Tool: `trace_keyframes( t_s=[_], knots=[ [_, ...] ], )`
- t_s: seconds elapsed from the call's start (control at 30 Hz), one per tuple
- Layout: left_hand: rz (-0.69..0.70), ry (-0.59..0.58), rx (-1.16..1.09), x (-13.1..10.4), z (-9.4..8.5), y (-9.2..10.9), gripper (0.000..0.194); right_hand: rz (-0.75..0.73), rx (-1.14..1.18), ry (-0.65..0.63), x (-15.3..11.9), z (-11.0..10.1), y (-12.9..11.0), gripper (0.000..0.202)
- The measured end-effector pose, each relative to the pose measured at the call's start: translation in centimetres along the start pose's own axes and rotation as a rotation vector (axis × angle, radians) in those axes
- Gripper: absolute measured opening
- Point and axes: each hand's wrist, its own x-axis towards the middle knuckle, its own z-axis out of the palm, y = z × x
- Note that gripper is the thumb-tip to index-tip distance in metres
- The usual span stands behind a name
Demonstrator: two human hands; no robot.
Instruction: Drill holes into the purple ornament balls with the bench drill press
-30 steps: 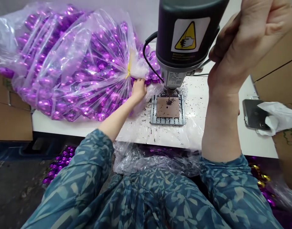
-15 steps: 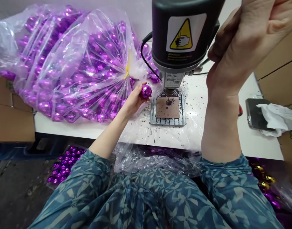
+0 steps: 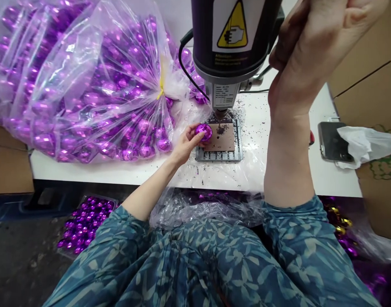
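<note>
My left hand [image 3: 185, 146] pinches a shiny purple faceted ball [image 3: 204, 132] between thumb and fingers, over the left edge of a brown board [image 3: 225, 144]. That board lies on the slotted metal base [image 3: 219, 157] of a black drill press [image 3: 233, 68]. Dark shavings are scattered on the board, below the chuck [image 3: 221, 113]. Raised at the upper right, my right hand [image 3: 306, 47] is closed on the press's lever [image 3: 264, 71]; its fingertips and most of the grip are hidden.
A tied clear bag [image 3: 83, 94] of purple balls fills the left of the white table [image 3: 253, 170]. At right lie a phone [image 3: 334, 143] and a crumpled tissue [image 3: 364, 140] beside cardboard. A tray of purple balls [image 3: 83, 224] sits low at left.
My left hand has carried the purple ball right, from beside the bag to over the board's left edge. My right hand keeps its grip on the lever. The whole view has shifted slightly.
</note>
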Motion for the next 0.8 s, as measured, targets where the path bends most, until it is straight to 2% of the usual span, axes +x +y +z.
trace_keyframes(
  t_s=[0.1, 0.27, 0.53, 0.8],
  knots=[
    [0.016, 0.040, 0.035, 1.0, 0.4, -0.9, 0.065, -0.019, -0.010, -0.019, 0.1, -0.2, 0.6, 0.050],
    [0.073, 0.010, 0.092, 2.0, 1.3, -1.5, 0.071, -0.072, -0.017, -0.057, -0.3, -0.6, 0.6, 0.045],
    [0.126, 0.056, 0.228, 3.0, 2.3, -2.3, 0.060, -0.097, -0.005, -0.117, -0.6, -1.0, 0.3, 0.042],
    [0.231, 0.037, 0.425, 2.2, 3.6, -1.6, 0.064, -0.059, 0.026, -0.108, -0.8, -0.6, -0.3, 0.039]
  ],
)
